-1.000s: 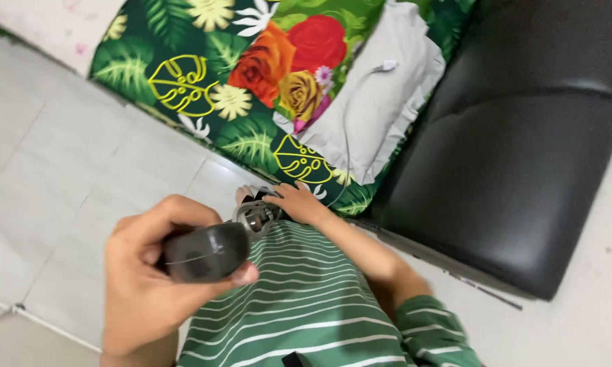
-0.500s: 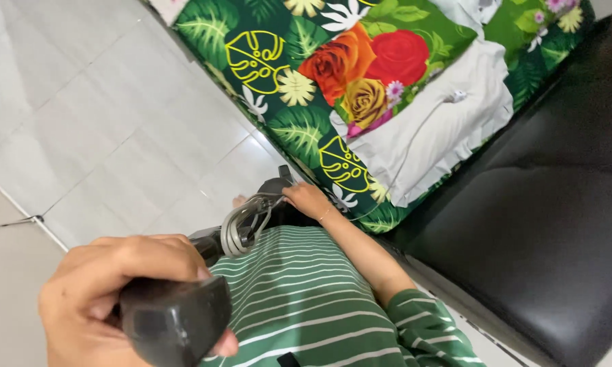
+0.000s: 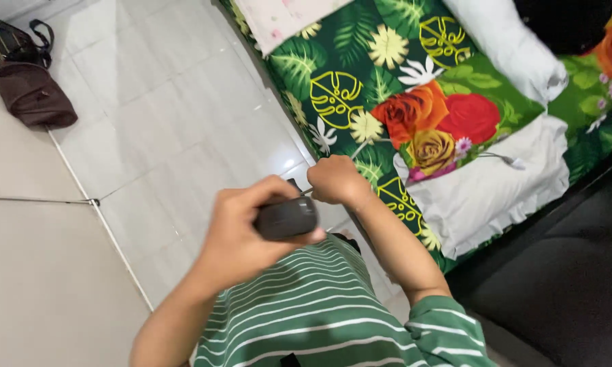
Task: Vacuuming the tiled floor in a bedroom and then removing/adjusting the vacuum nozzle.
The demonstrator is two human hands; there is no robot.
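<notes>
Gripping a dark grey handle (image 3: 287, 217), the left hand (image 3: 245, 234) has fingers wrapped tight round it; it now sits higher, close to the right hand (image 3: 336, 180), which is fisted on a thin cord. Coiled cable seen earlier is now hidden. View has swung: white tile floor (image 3: 149, 115), floral mattress (image 3: 360, 75), brown bag (image 3: 30, 95).

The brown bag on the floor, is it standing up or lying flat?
Lying flat. The brown bag is slumped on the tiled floor at the top left, its flap facing up, beside a darker bag with a loose strap.
</notes>
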